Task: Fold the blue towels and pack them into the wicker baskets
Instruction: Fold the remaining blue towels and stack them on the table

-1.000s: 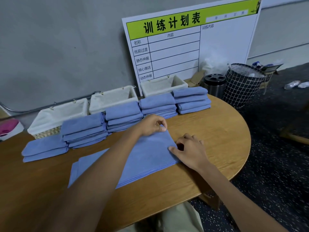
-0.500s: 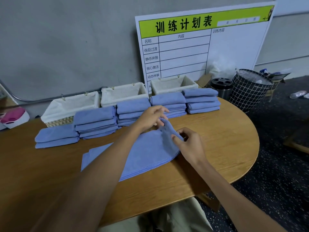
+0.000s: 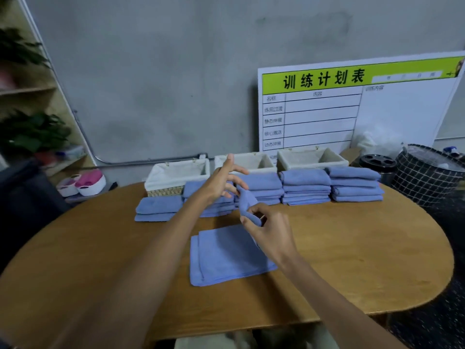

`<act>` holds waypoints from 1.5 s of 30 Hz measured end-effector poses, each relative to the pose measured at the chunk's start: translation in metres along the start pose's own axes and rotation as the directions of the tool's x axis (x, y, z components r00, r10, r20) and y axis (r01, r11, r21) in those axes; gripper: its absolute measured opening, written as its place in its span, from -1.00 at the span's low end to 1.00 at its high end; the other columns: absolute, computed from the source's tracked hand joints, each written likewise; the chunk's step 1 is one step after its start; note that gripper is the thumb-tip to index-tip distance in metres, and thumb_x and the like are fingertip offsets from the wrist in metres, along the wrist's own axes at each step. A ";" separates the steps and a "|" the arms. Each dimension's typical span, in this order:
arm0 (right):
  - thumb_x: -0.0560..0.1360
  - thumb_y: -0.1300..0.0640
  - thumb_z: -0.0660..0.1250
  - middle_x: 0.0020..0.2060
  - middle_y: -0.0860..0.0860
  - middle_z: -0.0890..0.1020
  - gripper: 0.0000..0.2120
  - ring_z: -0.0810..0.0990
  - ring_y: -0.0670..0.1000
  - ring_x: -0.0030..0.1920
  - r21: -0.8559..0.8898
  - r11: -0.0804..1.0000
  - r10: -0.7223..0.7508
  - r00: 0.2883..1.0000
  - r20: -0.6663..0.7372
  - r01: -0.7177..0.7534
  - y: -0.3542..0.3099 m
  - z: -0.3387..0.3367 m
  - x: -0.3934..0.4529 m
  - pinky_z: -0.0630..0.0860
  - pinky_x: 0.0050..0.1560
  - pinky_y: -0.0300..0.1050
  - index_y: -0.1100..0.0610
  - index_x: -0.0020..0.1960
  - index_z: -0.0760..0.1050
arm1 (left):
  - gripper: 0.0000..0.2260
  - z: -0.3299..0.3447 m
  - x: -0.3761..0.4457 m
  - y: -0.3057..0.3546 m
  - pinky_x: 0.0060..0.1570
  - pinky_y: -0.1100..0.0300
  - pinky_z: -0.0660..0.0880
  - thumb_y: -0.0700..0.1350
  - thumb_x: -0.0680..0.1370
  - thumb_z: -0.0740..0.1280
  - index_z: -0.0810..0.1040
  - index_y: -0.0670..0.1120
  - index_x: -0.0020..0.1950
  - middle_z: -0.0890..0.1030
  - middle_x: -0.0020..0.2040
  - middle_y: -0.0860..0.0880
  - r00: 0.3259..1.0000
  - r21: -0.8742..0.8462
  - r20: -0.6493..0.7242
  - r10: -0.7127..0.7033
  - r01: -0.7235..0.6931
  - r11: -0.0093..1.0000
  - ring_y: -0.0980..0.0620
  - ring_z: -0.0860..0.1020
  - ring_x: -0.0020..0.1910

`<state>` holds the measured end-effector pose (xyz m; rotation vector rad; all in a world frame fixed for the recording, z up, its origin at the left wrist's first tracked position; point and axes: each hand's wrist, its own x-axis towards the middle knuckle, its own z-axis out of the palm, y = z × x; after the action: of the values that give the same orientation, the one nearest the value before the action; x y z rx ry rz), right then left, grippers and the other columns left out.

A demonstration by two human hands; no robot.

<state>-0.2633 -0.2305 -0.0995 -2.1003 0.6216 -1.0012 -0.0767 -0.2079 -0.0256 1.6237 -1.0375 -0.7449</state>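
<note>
Baskets [image 3: 254,164] number three; folded towel stacks [image 3: 305,187] number five.

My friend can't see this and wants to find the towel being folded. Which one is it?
Start at the round wooden table. Along its far edge sit neat stacks of folded towels; nearer, alone in the middle, lies the blue towel. It is the only one not stacked, and the right hand is lifting its corner.

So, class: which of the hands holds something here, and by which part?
The right hand pinches the blue towel by its lifted right end; the left hand is open, holding nothing.
</note>
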 end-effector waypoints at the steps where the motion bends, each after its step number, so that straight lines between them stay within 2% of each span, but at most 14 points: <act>1: 0.47 0.08 0.43 -0.38 -0.14 0.58 -0.88 0.57 -0.09 -0.31 0.012 1.000 -0.006 1.000 0.019 0.005 -0.005 0.010 -0.001 0.45 -0.31 -0.15 -0.05 -0.23 0.54 | -0.34 -0.009 -0.008 -0.004 -0.40 0.24 0.38 0.35 0.63 -0.15 0.61 -0.03 0.11 0.69 -0.12 -0.16 1.000 -0.003 -0.023 0.001 -0.002 1.000 0.07 0.51 -0.44; 9: 0.51 0.06 0.40 -0.31 -0.07 0.60 -0.89 0.55 -0.07 -0.29 -0.110 0.992 -0.037 0.984 0.175 0.057 -0.014 0.087 -0.015 0.51 -0.24 0.07 0.02 -0.18 0.54 | -0.43 -0.063 -0.052 -0.073 -0.45 0.23 0.31 0.26 0.67 -0.07 0.60 -0.08 0.11 0.67 -0.20 -0.14 0.981 -0.100 -0.188 -0.051 0.033 0.994 0.07 0.38 -0.49; 12: 0.46 0.04 0.41 -0.32 -0.10 0.61 -0.90 0.56 -0.07 -0.29 -0.119 0.993 0.008 0.979 0.205 0.017 -0.006 0.105 -0.025 0.52 -0.23 0.04 0.00 -0.20 0.54 | -0.45 -0.070 -0.062 -0.103 -0.40 0.21 0.31 0.26 0.68 -0.04 0.62 -0.04 0.11 0.72 -0.18 -0.11 0.969 -0.008 -0.232 -0.085 0.086 0.996 0.06 0.42 -0.44; 15: 0.46 -0.16 0.40 -0.32 -0.13 0.61 -0.76 0.57 -0.10 -0.27 -0.149 0.988 0.013 0.966 0.258 0.027 -0.003 0.112 -0.032 0.50 -0.21 -0.07 -0.01 -0.21 0.54 | -0.54 -0.070 -0.070 -0.126 -0.38 0.25 0.35 0.22 0.69 0.02 0.63 -0.01 0.12 0.73 -0.16 -0.08 0.966 0.095 -0.235 -0.105 0.131 0.987 0.06 0.53 -0.35; 17: 0.48 -0.32 0.30 -0.34 -0.11 0.62 -0.61 0.57 -0.12 -0.27 -0.133 0.991 0.036 0.957 0.288 0.003 -0.005 0.108 -0.031 0.50 -0.21 -0.09 0.00 -0.23 0.54 | -0.68 -0.068 -0.075 -0.137 -0.28 0.23 0.43 0.09 0.70 0.14 0.64 -0.01 0.08 0.73 -0.17 -0.05 0.970 0.163 -0.236 -0.060 0.100 0.982 0.12 0.58 -0.32; 19: 0.52 -0.34 0.22 -0.38 -0.08 0.61 -0.55 0.58 -0.13 -0.29 -0.051 0.997 0.064 0.964 0.256 -0.053 -0.007 0.097 -0.024 0.50 -0.21 -0.09 0.01 -0.26 0.53 | -0.80 -0.067 -0.076 -0.143 -0.05 0.14 0.54 0.02 0.67 0.25 0.65 0.00 0.04 0.72 -0.19 0.00 0.972 0.247 -0.237 0.002 0.058 0.967 0.15 0.64 -0.20; 22: 0.60 -0.08 0.27 -0.41 -0.11 0.57 -0.73 0.55 -0.15 -0.33 -0.090 0.996 0.035 0.996 0.077 -0.028 0.005 0.074 -0.003 0.45 -0.27 -0.20 -0.01 -0.22 0.51 | -0.88 -0.055 -0.068 -0.129 0.09 0.10 0.57 -0.03 0.63 0.32 0.66 0.05 0.05 0.70 -0.09 0.10 0.954 0.353 -0.284 0.091 0.016 0.935 0.18 0.63 -0.05; 24: 0.61 0.02 0.26 -0.28 -0.09 0.60 -0.86 0.59 -0.08 -0.24 -0.254 0.967 0.038 0.997 0.066 -0.020 0.020 0.062 0.007 0.50 -0.19 -0.08 0.00 -0.08 0.54 | -0.84 -0.032 -0.065 -0.116 0.13 0.11 0.54 -0.06 0.65 0.30 0.65 0.06 0.16 0.66 0.10 0.11 0.936 0.404 -0.304 0.181 -0.045 0.914 0.15 0.60 0.09; 26: 0.60 0.01 0.25 -0.03 0.00 0.59 -0.86 0.58 0.09 0.02 -0.469 0.883 0.106 0.985 0.133 -0.032 0.039 0.058 0.007 0.45 0.03 0.02 0.04 0.04 0.54 | -0.73 -0.003 -0.066 -0.116 0.31 0.03 0.43 -0.01 0.67 0.25 0.56 0.05 0.35 0.57 0.33 0.08 0.949 0.523 -0.208 0.238 -0.098 0.847 0.07 0.50 0.31; 29: 0.60 -0.05 0.24 0.11 0.03 0.50 -0.82 0.47 0.16 0.14 -0.573 0.819 0.117 0.978 0.175 0.005 0.062 0.060 -0.006 0.34 0.08 0.03 0.00 0.10 0.53 | -0.51 0.023 -0.072 -0.137 0.56 -0.10 0.02 0.17 0.71 0.05 0.14 0.10 0.63 0.13 0.63 0.10 0.999 0.794 -0.033 0.032 0.007 0.608 0.02 0.07 0.61; 31: 0.61 -0.08 0.23 0.09 0.02 0.48 -0.82 0.45 0.15 0.12 -0.567 0.823 0.085 0.985 0.153 0.018 0.066 0.060 -0.009 0.34 0.05 0.03 -0.02 0.10 0.51 | -0.45 0.024 -0.072 -0.144 0.57 -0.12 -0.13 0.23 0.70 -0.04 -0.04 0.12 0.65 -0.07 0.65 0.13 0.999 0.863 -0.038 -0.036 0.051 0.502 0.03 -0.12 0.63; 34: 0.60 -0.13 0.23 0.08 0.00 0.45 -0.81 0.44 0.13 0.11 -0.576 0.817 0.096 0.985 0.142 0.004 0.066 0.056 -0.009 0.34 0.06 0.03 -0.04 0.09 0.47 | -0.42 0.020 -0.075 -0.144 0.55 -0.21 -0.18 0.30 0.67 -0.08 -0.12 0.17 0.64 -0.16 0.64 0.15 0.996 0.874 -0.026 -0.084 0.064 0.481 0.04 -0.19 0.62; 41: 0.53 -0.37 0.16 0.13 -0.02 0.49 -0.53 0.46 0.06 0.19 -0.593 0.801 0.199 0.970 0.137 -0.081 0.075 0.041 -0.013 0.32 0.14 0.02 -0.04 0.22 0.41 | -0.35 -0.005 -0.089 -0.153 0.55 -0.23 -0.17 0.36 0.62 -0.12 -0.18 0.14 0.64 -0.19 0.64 0.16 0.985 0.874 -0.091 -0.147 0.150 0.462 0.05 -0.18 0.62; 45: 0.51 -0.42 0.13 0.12 -0.04 0.55 -0.45 0.47 0.05 0.20 -0.624 0.774 0.265 0.950 0.163 -0.109 0.077 0.035 -0.010 0.32 0.18 0.04 -0.01 0.23 0.44 | -0.37 -0.016 -0.096 -0.155 0.55 -0.23 -0.16 0.33 0.64 -0.13 -0.15 0.10 0.65 -0.15 0.65 0.13 0.977 0.876 -0.134 -0.164 0.194 0.441 0.00 -0.14 0.63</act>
<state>-0.2501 -0.2583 -0.1786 -2.5936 1.1191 -0.4334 -0.0636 -0.0983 -0.1716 2.6910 -1.3568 -0.2536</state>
